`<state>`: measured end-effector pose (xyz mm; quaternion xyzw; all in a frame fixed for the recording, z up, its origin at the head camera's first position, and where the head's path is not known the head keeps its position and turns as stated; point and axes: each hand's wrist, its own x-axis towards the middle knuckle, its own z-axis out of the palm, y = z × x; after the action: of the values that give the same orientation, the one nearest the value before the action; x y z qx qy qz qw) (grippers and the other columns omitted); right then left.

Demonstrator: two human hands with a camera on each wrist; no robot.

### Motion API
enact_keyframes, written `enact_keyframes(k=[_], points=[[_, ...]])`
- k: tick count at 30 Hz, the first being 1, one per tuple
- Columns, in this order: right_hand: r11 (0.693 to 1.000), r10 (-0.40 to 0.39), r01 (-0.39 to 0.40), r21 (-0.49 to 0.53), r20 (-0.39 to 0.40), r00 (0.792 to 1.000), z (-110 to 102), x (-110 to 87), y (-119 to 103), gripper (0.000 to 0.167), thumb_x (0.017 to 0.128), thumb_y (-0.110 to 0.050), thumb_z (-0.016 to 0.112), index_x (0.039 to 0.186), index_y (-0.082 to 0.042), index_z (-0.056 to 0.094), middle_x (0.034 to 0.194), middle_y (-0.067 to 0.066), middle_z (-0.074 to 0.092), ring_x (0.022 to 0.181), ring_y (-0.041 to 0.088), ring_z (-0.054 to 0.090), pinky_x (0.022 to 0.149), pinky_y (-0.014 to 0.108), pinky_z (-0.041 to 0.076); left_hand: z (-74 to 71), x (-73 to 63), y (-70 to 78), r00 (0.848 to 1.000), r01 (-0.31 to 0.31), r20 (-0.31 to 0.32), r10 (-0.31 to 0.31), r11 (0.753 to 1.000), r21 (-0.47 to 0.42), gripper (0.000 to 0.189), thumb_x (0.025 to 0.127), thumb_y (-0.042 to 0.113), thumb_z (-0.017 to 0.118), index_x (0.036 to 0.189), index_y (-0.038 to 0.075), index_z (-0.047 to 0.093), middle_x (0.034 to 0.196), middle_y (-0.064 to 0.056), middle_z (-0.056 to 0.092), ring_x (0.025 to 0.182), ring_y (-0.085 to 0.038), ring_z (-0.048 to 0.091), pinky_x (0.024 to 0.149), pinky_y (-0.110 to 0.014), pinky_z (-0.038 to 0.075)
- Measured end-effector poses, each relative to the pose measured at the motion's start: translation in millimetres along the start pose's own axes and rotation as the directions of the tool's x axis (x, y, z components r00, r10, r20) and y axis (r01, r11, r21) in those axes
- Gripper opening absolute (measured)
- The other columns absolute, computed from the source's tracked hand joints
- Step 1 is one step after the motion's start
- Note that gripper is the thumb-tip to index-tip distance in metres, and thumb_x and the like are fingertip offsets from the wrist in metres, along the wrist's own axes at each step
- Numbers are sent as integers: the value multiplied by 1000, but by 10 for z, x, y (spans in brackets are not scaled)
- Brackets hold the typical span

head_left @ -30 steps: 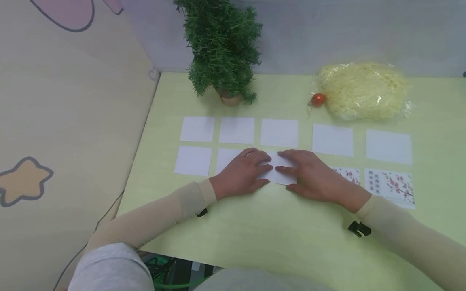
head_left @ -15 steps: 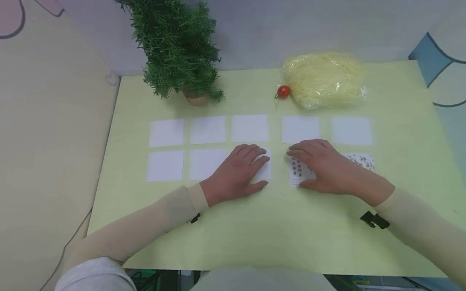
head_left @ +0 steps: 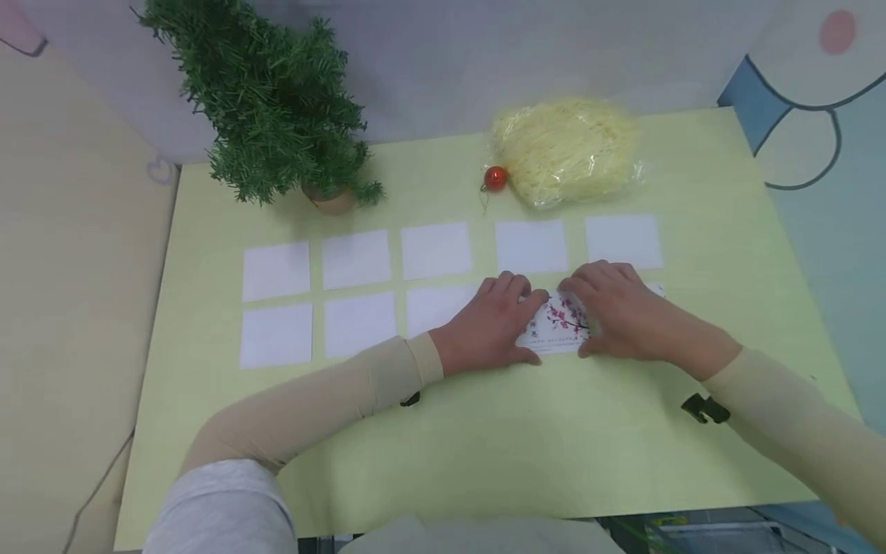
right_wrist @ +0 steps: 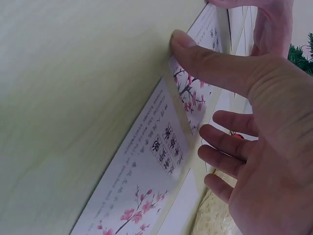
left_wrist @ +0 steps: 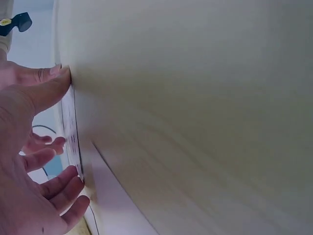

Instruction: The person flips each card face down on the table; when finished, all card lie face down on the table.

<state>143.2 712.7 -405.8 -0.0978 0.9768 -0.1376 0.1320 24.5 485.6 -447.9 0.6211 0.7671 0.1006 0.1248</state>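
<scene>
A white card printed with pink blossoms and dark characters (head_left: 564, 319) lies flat in the near row on the table. My left hand (head_left: 490, 327) touches its left end, thumb toward the near edge and fingers toward the far edge. At its right end is my right hand (head_left: 626, 315), thumb by the near corner and fingers relaxed. Another blossom card (right_wrist: 132, 166) lies beside it in the right wrist view; in the head view the right hand and wrist mostly cover it. A blank white card (head_left: 436, 309) is partly hidden behind the left hand.
Several more blank cards (head_left: 436, 251) form two rows on the pale green table (head_left: 484, 446). Behind them stand a small artificial pine tree (head_left: 277, 108), a red bauble (head_left: 495, 178) and a clear bag of yellow shredded filling (head_left: 567, 150). Walls border the back and left.
Both hands were at a blank card in the near row. The right hand went first to the blossom card beside it, then the left hand joined. The head view has swung right.
</scene>
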Motion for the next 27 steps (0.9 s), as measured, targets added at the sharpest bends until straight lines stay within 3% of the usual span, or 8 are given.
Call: enact_keyframes(k=[8, 12, 14, 16, 21, 24, 27], points=[[1000, -2, 2, 5, -1, 1000, 24, 94, -39, 94, 63, -24, 109, 141, 0, 61, 124, 13, 59, 113, 33, 51, 91, 50, 43, -23, -7, 12, 999, 35, 30, -34, 998, -55, 89, 89, 59, 88, 153, 12, 49, 132, -5, 52, 114, -21, 43, 95, -33, 43], [998, 6, -5, 69, -5, 1000, 12, 117, -53, 93, 66, -14, 107, 144, -1, 58, 119, 12, 54, 102, 27, 52, 89, 43, 50, -31, -25, 22, 999, 19, 30, -19, 1000, 4, 91, 92, 61, 84, 156, 8, 47, 135, -6, 55, 117, -21, 46, 97, -34, 46], [988, 34, -32, 152, -9, 999, 2, 120, -52, 88, 70, -7, 103, 144, -1, 56, 121, 14, 53, 99, 25, 55, 88, 41, 54, -25, -30, 26, 1000, -1, 31, -1, 999, 50, 93, 94, 62, 81, 159, 5, 46, 139, -8, 57, 119, -21, 48, 101, -34, 48], [959, 75, -67, 274, -17, 997, -16, 112, -43, 78, 76, 2, 96, 143, -1, 55, 125, 16, 52, 98, 25, 58, 85, 39, 56, -17, -33, 30, 999, -19, 44, 15, 995, 102, 95, 97, 63, 77, 161, 1, 44, 143, -9, 57, 123, -22, 50, 106, -34, 48], [852, 179, -121, 510, -66, 982, -85, 93, -26, 60, 82, 13, 84, 135, -1, 58, 130, 17, 59, 97, 24, 63, 81, 26, 54, -18, -21, 55, 999, -31, 40, 24, 986, 166, 104, 100, 66, 71, 168, -4, 35, 150, -13, 56, 126, -24, 51, 114, -35, 46], [788, 218, -147, 598, -47, 975, -132, 87, -21, 53, 88, 10, 82, 135, -2, 59, 126, 16, 63, 92, 21, 65, 79, 21, 53, -21, 11, 71, 1000, -17, 5, 16, 984, 179, 111, 96, 69, 71, 169, -5, 32, 150, -13, 56, 123, -23, 52, 111, -33, 47], [692, 248, -186, 697, 12, 969, -177, 53, 13, 44, 101, -3, 75, 143, -7, 60, 132, 12, 67, 98, 17, 70, 85, 19, 54, -19, 43, 78, 1000, -2, -21, 5, 990, 143, 112, 93, 68, 73, 168, -4, 33, 145, -11, 58, 115, -21, 51, 104, -31, 48]])
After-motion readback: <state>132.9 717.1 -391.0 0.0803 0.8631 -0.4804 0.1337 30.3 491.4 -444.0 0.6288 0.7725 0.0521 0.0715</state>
